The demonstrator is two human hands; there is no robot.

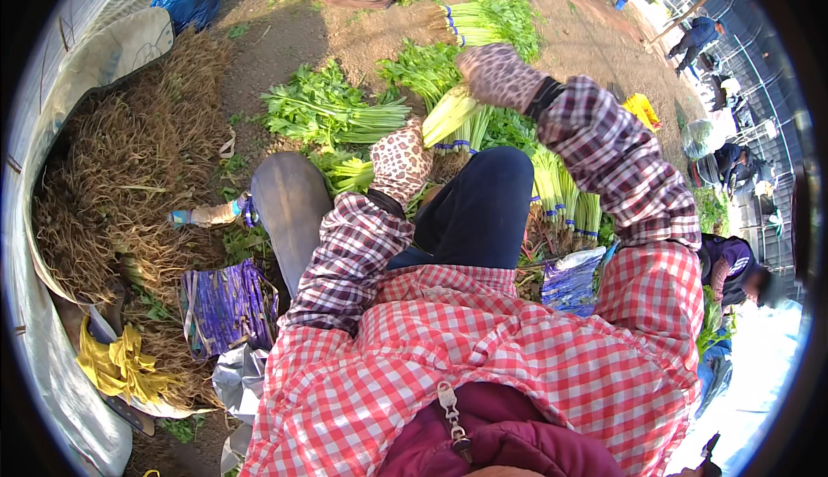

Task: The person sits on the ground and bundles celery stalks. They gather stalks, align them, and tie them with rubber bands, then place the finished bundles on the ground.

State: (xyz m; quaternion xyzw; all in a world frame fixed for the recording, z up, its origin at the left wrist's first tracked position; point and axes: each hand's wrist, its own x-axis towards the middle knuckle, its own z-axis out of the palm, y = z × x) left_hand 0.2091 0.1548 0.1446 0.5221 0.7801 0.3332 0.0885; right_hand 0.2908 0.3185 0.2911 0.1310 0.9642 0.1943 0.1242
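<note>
My left hand [402, 161], in a leopard-print glove, is closed around pale celery stalks [450, 116] in front of my knees. More yellow-green stalks [352, 174] with leaves show at the left side of that glove. My right hand [504, 78], gloved alike, is closed at the upper right end of the pale stalks; its fingertips are hidden. Just beyond the left glove lies a leafy celery bunch [336, 113] on the soil. Under and behind the right hand are celery bundles [423, 73] with blue-purple bands, and more banded bundles [565, 188] lie right of my knee.
A heap of brown roots or dry stems [129, 166] fills the left side. Purple strips [228, 309] lie beside my left leg, with more purple strips [573, 283] at my right. A yellow cloth [125, 360] lies lower left. Several people [699, 41] work along the right.
</note>
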